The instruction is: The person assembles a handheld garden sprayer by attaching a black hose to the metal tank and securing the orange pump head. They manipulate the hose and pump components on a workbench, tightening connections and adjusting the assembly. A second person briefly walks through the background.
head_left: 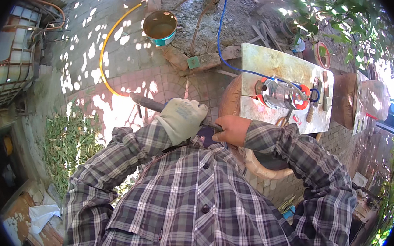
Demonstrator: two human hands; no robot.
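My left hand (182,118), in a pale work glove, is wrapped round a long dark rod-like tool (149,103) in front of my chest. The tool's thicker end sticks out to the left, and a short thin prong hangs below it. My right hand (233,129) closes on a thin dark piece (212,125) that runs toward the glove; whether it belongs to the same tool is hidden. Right of my hands, a metal electric tool with orange ends (281,94) and a blue cord (230,66) lies on a pale board (258,60).
A yellow hose (104,51) curves across the paving, its near end close to the held tool. Beyond stands a teal bucket (163,39). Hand tools (324,87) lie on the board's right side. A curved wooden piece (267,171) is below it. Cut leaves (70,149) lie left.
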